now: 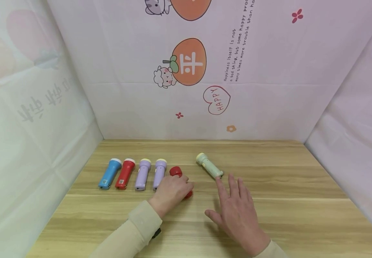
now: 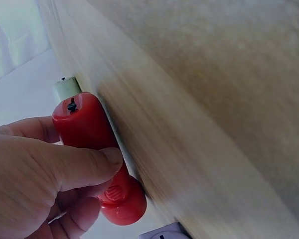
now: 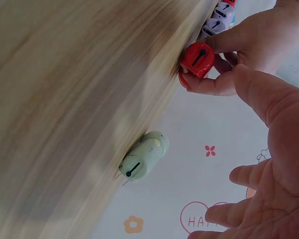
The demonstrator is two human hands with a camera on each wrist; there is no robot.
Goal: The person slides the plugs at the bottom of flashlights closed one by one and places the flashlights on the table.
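My left hand point(image 1: 172, 191) grips a red flashlight point(image 2: 87, 124) around its body, thumb on one side and fingers on the other. In the head view that hand covers most of it, leaving the red head and the tail end showing. My right hand point(image 1: 238, 211) is held over the table with fingers spread and nothing in it. Just beyond its fingertips lies a pale green flashlight point(image 1: 209, 166), its tail toward me. Left of the gripped one, a purple flashlight point(image 1: 159, 172) lies close by my left hand.
Farther left, another purple flashlight point(image 1: 143, 175), a red flashlight with a white rim point(image 1: 125, 174) and a blue flashlight point(image 1: 110, 174) lie in a row. The wooden table point(image 1: 285, 172) is bounded by a printed cloth point(image 1: 134, 107) at the back and on both sides.
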